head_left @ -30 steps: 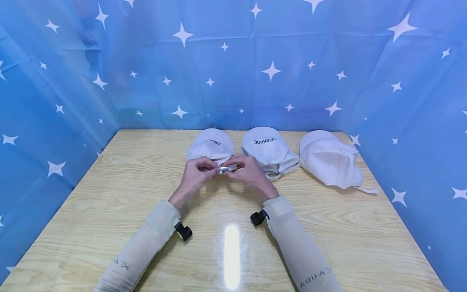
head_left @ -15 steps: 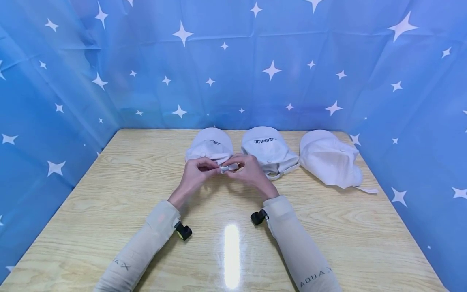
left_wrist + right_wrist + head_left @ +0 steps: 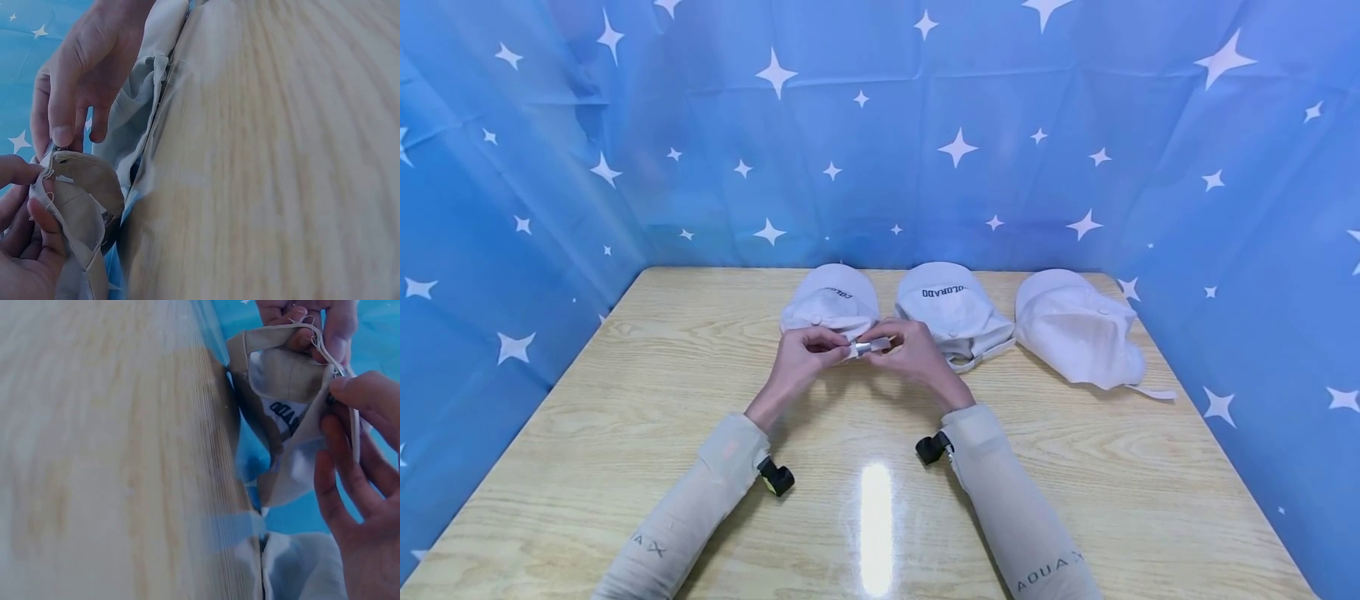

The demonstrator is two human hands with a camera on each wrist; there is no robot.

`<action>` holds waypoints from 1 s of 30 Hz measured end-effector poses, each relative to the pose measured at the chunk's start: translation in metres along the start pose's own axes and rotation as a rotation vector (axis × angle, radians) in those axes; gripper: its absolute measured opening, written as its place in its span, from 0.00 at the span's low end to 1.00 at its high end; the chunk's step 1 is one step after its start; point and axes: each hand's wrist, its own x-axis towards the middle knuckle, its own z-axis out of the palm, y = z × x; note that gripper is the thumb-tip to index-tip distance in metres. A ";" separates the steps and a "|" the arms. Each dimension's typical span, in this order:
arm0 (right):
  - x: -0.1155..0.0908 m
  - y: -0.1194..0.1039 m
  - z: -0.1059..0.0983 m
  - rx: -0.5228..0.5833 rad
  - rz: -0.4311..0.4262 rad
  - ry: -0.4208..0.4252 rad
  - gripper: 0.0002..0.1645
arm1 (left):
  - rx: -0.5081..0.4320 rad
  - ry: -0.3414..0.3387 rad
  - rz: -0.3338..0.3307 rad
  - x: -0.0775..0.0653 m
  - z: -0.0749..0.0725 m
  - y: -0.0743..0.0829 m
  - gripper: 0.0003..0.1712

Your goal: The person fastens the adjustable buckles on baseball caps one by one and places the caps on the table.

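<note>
A white baseball cap (image 3: 829, 302) with dark lettering lies at the left of the row, its brim toward the back curtain. My left hand (image 3: 802, 357) pinches the back strap of this cap between thumb and fingers. From the other side my right hand (image 3: 913, 357) pinches the same strap at a small silvery buckle (image 3: 863, 347). In the right wrist view, the strap's thin end (image 3: 356, 437) hangs past the right thumb. Loose threads show along the cap's edge (image 3: 50, 194) by the left fingers in the left wrist view. Fingertips partly hide the buckle.
A second white cap (image 3: 951, 304) lettered COLORADO sits just right of my hands, its strap fastened. Farther right lies a third white cap (image 3: 1078, 329) with its strap end loose. All rest on a wooden table (image 3: 647, 400) before a blue star-patterned curtain (image 3: 880, 192).
Both hands stay at the strap and buckle, with only slight shifts of the fingers and strap. The other caps have not moved.
</note>
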 end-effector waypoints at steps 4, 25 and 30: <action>0.000 0.000 0.001 -0.002 -0.003 -0.013 0.12 | -0.013 0.002 -0.004 -0.001 0.001 0.001 0.06; 0.000 0.001 0.001 -0.083 -0.063 0.015 0.12 | 0.031 0.017 0.065 -0.003 0.001 0.001 0.05; 0.000 0.001 0.000 -0.080 -0.042 0.019 0.13 | 0.098 0.019 0.081 -0.003 -0.001 0.001 0.07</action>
